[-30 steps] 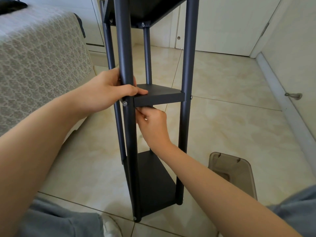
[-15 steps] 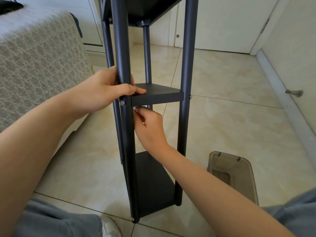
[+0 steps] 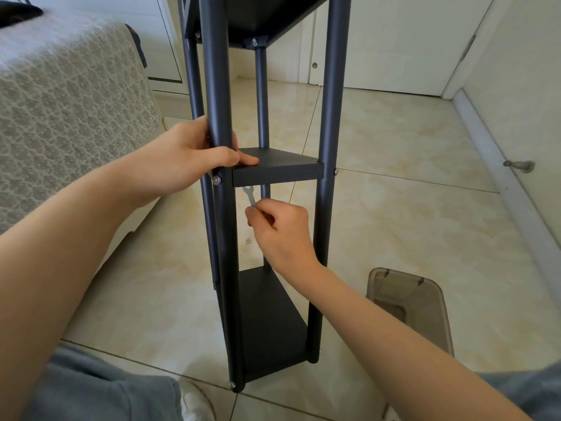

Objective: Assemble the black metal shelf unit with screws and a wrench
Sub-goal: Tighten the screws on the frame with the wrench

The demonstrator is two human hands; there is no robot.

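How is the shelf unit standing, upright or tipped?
Upright. The shelf unit stands on the tile floor on its near feet, shelves level; the left hand grips its front post.

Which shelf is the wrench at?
The middle shelf: the right hand holds the wrench just beneath it, the left hand's thumb on top. Top shelf and bottom shelf untouched.

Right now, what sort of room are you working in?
Likely a home bedroom: a patterned bed cover on the left, white closet doors behind the shelf unit, glossy tiled floor underfoot.
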